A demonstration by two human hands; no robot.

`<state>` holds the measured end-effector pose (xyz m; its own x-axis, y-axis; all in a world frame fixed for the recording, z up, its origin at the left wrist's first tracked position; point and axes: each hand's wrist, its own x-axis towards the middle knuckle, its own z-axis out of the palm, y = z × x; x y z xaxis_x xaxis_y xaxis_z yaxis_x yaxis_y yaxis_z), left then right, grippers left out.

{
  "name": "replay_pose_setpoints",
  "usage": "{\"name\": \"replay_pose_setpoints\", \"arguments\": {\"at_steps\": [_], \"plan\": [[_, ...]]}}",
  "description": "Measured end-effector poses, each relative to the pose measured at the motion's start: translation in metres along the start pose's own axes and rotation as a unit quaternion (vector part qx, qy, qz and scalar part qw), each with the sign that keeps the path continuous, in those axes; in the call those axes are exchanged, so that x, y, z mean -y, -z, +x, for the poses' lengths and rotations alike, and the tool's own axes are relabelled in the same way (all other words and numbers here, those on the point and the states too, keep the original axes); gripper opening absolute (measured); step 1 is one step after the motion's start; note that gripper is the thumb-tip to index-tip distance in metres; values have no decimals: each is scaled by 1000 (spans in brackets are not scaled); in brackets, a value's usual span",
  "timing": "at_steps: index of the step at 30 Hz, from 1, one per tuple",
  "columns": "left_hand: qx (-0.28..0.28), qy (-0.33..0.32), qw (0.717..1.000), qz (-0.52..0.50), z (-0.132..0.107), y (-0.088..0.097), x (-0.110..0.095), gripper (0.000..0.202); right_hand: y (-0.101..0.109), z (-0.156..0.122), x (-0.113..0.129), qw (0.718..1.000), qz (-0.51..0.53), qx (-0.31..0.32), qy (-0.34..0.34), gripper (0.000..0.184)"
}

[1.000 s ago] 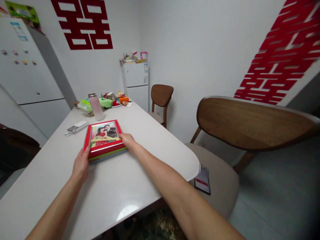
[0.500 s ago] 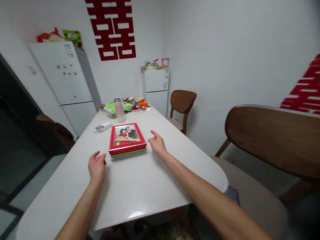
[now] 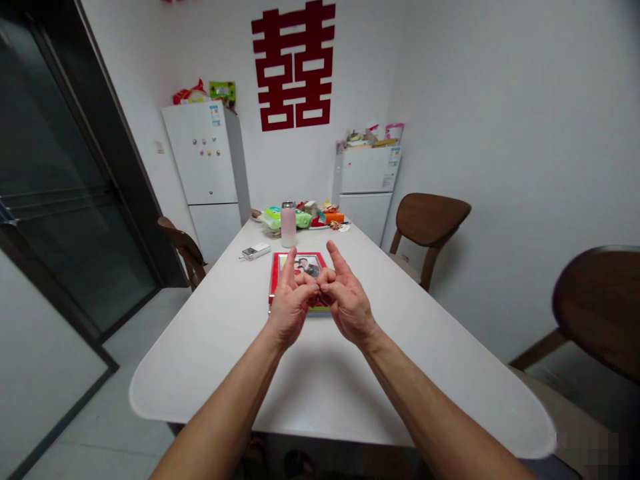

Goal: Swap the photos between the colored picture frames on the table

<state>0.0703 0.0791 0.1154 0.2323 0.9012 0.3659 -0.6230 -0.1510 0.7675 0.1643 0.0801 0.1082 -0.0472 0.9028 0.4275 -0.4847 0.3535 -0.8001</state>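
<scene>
My left hand (image 3: 290, 303) and my right hand (image 3: 350, 301) are raised above the table (image 3: 225, 373), their fingertips meeting in the middle. Each index finger points up, while the thumb presses against the other curled fingers. Nothing shows between the fingers of either hand. Behind them lies a red picture frame (image 3: 310, 265) with a picture of a couple, on top of a stack with a green edge below. The hands hide much of the stack's near side and right part.
A pink bottle (image 3: 288, 225) stands behind the frame, with a small white device (image 3: 255, 251) to its left. Green packages (image 3: 300, 219) and an orange box (image 3: 334, 218) crowd the far end. Wooden chairs (image 3: 433, 220) flank the table; two fridges (image 3: 205, 157) stand beyond.
Both hands have come from either side of the frame stack to meet in front of it, fingertips together. The view has swung left; the stack has not visibly moved on the table.
</scene>
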Motion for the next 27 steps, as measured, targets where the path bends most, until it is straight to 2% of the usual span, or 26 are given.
{"name": "replay_pose_setpoints", "arguments": {"at_steps": [3,5,6,8,9,10,12,14,16,17,18,20,21,22,24,27], "plan": [[-4,8,1000,4,-1,5,4,83,1,-1,-7,1000,5,-19,-12,73],[-30,20,999,-1,1,7,4,79,1,1,-9,998,29,-49,-22,65],[-49,28,998,-5,3,9,3,73,1,3,-10,996,45,-67,-37,55],[-84,50,995,-12,7,12,0,46,1,7,-11,988,66,-106,-88,28],[-94,67,993,-13,9,14,-2,34,0,10,-11,983,64,-123,-118,26],[-96,87,992,-11,12,16,-3,35,-1,13,-10,979,53,-131,-146,34],[-86,134,987,-3,15,18,-6,53,-3,18,-9,975,20,-124,-186,49],[-75,177,981,4,17,20,-8,63,-4,23,-11,975,-24,-97,-201,55],[-73,205,976,10,16,22,-8,68,0,28,-17,973,-118,-83,-181,56],[-77,215,973,12,15,24,-7,69,3,31,-22,962,-212,-84,-149,56],[-85,223,971,14,13,27,-5,69,8,34,-28,936,-324,-84,-108,56],[-109,237,965,21,7,38,3,68,21,39,-42,847,-526,-71,-30,55],[-126,244,961,25,4,44,8,67,28,40,-49,805,-591,-58,-2,51],[-144,252,956,29,1,52,15,66,33,41,-55,776,-630,-40,15,44],[-183,270,945,35,-4,66,30,61,42,41,-64,752,-658,0,33,30],[-232,277,932,33,-8,81,49,44,46,36,-68,710,-699,57,54,31]]}}
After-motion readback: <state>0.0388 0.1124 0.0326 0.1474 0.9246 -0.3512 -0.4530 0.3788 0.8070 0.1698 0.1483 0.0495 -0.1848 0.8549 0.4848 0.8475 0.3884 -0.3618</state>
